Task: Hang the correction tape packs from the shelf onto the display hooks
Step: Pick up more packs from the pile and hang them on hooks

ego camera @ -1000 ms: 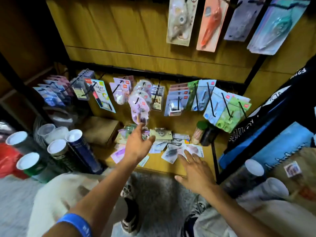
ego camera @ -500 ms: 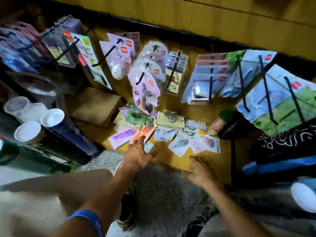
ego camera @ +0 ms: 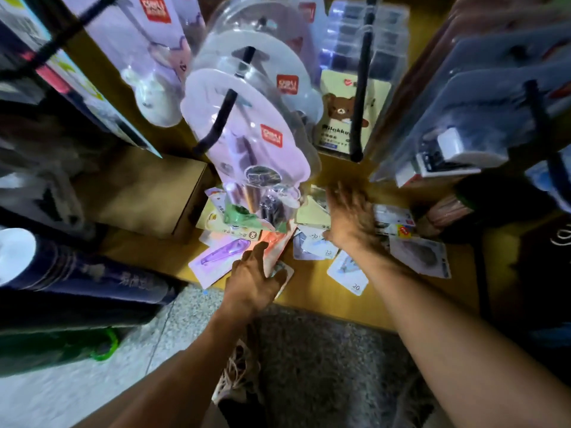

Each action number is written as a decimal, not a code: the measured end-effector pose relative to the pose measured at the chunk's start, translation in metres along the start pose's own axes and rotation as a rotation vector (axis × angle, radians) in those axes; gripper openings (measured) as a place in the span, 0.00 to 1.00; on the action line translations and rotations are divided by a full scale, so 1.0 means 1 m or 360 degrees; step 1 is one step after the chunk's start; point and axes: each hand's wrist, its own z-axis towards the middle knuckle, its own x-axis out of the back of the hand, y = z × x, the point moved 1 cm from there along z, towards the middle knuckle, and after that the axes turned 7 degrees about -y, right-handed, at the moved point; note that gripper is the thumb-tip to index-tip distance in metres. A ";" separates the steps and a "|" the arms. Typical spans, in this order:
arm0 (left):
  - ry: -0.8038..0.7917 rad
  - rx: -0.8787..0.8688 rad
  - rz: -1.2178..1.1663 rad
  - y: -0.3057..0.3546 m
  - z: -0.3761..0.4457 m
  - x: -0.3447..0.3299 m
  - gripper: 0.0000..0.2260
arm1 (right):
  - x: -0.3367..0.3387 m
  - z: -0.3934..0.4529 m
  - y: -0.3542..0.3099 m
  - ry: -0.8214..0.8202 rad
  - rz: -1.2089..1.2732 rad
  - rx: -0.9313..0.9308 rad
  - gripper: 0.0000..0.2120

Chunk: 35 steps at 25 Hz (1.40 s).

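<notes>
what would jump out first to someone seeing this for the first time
The round lilac blister pack hanging on a black hook fills the upper middle, right in front of the camera. Below it, loose correction tape packs lie scattered on the yellow wooden shelf. Both hands reach into them: the left hand rests on an orange pack, and the blurred right hand is spread over the pile.

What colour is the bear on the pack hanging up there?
The bear is brown, on a pale cream card; the head view shows it.
</notes>
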 end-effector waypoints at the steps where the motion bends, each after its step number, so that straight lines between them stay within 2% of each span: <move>1: -0.0004 -0.0019 -0.0033 -0.001 0.000 0.001 0.32 | -0.005 0.005 -0.001 -0.0028 -0.0009 -0.0020 0.49; 5: 0.0011 -0.0100 -0.0218 0.001 0.000 -0.004 0.25 | -0.014 0.006 0.002 -0.0076 -0.0030 0.0009 0.56; 10: -0.0066 -0.0142 -0.0287 0.001 0.000 -0.015 0.25 | -0.016 -0.002 0.019 0.0117 -0.0101 0.0025 0.42; 15: -0.0031 -0.0083 -0.0561 0.003 0.003 -0.023 0.19 | 0.002 -0.023 0.030 0.0263 -0.0080 0.0087 0.29; 19: -0.0062 -0.0018 -0.0751 0.017 -0.003 -0.026 0.16 | 0.014 -0.056 0.036 0.0402 -0.0073 0.0169 0.26; 21: -0.0040 0.0141 -0.1139 0.034 -0.014 -0.022 0.08 | 0.018 -0.079 0.039 0.0486 -0.0079 0.0203 0.28; 22: -0.0069 0.0246 -0.1367 0.043 -0.023 -0.018 0.07 | 0.021 -0.093 0.039 0.0526 -0.0036 0.0233 0.29; 23: -0.0152 0.0355 -0.1580 0.050 -0.030 -0.014 0.11 | 0.024 -0.107 0.040 0.0559 0.0027 0.0283 0.28; 26: -0.0492 0.0446 -0.2139 0.058 -0.055 0.004 0.29 | 0.030 -0.152 0.041 0.0596 0.0154 0.0571 0.26; 28: -0.0590 0.0371 -0.2187 0.059 -0.070 0.017 0.34 | 0.037 -0.178 0.044 0.0588 0.0116 0.0788 0.27; 30: -0.0610 0.0250 -0.2046 0.061 -0.092 0.029 0.35 | 0.051 -0.202 0.047 0.0646 0.0056 0.0921 0.26; 32: -0.0714 0.0112 -0.2016 0.068 -0.118 0.040 0.33 | 0.071 -0.223 0.051 0.0798 0.0010 0.0995 0.24; 35: -0.0966 -0.0045 -0.2069 0.081 -0.156 0.055 0.15 | 0.101 -0.253 0.057 0.1017 0.0013 0.1144 0.18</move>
